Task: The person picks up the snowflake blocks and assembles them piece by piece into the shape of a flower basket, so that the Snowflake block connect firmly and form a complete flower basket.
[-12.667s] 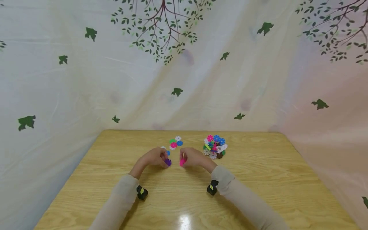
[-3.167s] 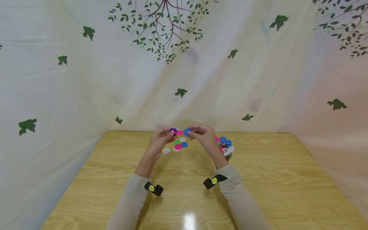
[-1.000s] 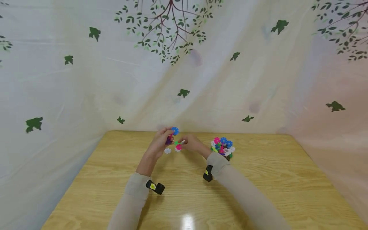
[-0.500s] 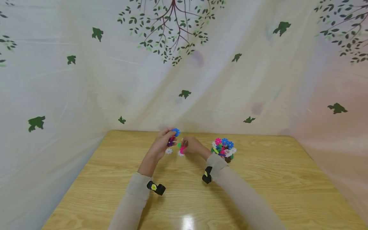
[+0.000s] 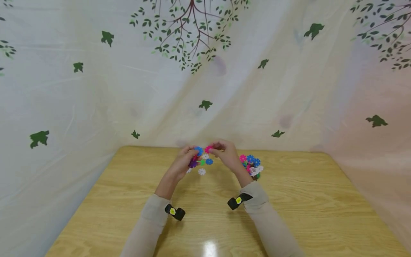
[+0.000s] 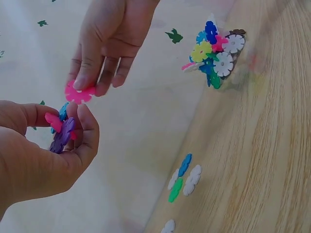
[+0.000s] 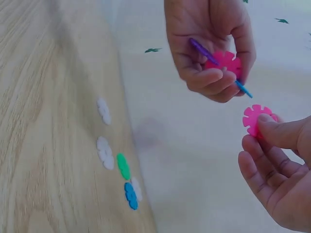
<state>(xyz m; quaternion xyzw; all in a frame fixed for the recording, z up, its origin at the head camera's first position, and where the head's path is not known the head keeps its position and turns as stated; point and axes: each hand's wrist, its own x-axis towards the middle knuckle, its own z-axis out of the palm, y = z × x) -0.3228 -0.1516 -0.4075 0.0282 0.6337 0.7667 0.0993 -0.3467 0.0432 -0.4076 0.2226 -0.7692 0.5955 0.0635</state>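
Observation:
My left hand (image 5: 179, 164) holds a small chain of joined snowflake discs: a purple disc (image 6: 63, 136), a pink disc (image 7: 228, 63) and a blue disc (image 5: 199, 151). Close by on the right, my right hand (image 5: 227, 157) pinches a single pink snowflake disc (image 7: 255, 119) between thumb and fingers. In the right wrist view a narrow gap shows between this disc and the blue one's edge. Both hands are raised above the table. Below them lie a green disc (image 7: 123, 166), a blue loose disc (image 5: 209, 161) and several white discs (image 5: 201, 171).
A heap of mixed snowflake discs (image 5: 251, 162) stands on the wooden table (image 5: 205, 214) to the right, partly behind my right wrist. A pale curtain (image 5: 160, 89) printed with leaves hangs behind the table's far edge.
Purple and pink discs, held apart at first, are now joined with a blue one in my left hand. My right hand has lifted another pink disc from the table up near the blue one.

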